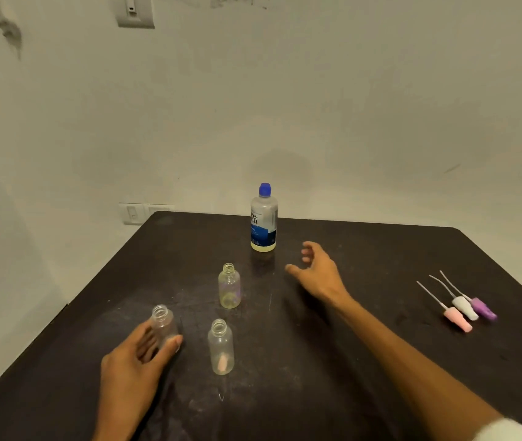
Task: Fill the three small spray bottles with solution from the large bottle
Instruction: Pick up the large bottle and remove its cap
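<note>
The large bottle [263,218] stands capped near the counter's [380,361] far edge. My right hand [315,270] hovers just beside it, fingers spread and empty. My left hand [135,358] has its fingers loosely around one small spray bottle [163,324] near the left edge.
</note>
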